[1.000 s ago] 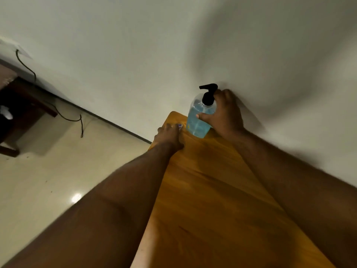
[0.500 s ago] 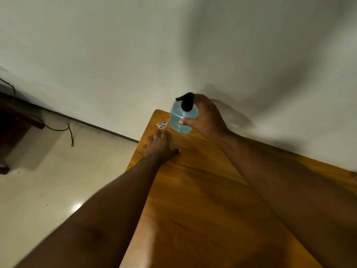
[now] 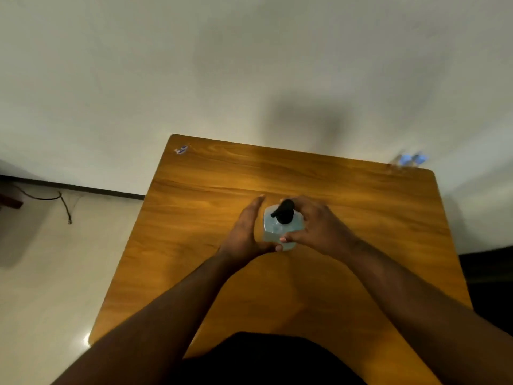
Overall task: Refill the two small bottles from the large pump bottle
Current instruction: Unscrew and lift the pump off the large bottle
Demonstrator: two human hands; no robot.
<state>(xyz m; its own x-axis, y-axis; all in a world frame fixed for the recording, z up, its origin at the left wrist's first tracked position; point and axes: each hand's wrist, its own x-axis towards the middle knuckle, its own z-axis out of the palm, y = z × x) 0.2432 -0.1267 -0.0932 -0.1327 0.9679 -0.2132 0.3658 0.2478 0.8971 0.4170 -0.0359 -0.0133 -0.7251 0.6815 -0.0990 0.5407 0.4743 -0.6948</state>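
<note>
A: Where is the pump bottle?
B: Upright mid-table. The right hand grips its side; the left hand lies flat against the other.
A: And the small bottles?
B: Blurred, at the far right corner.

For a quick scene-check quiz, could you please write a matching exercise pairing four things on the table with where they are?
Things:
1. pump bottle
2. two small bottles
3. sticker
4. left hand

Places:
A. far left corner of the table
B. far right corner of the table
C. middle of the table, between both hands
D. against the left side of the pump bottle

Pairs: 1-C, 2-B, 3-A, 4-D. The right hand grips the pump bottle from its other side.
</note>
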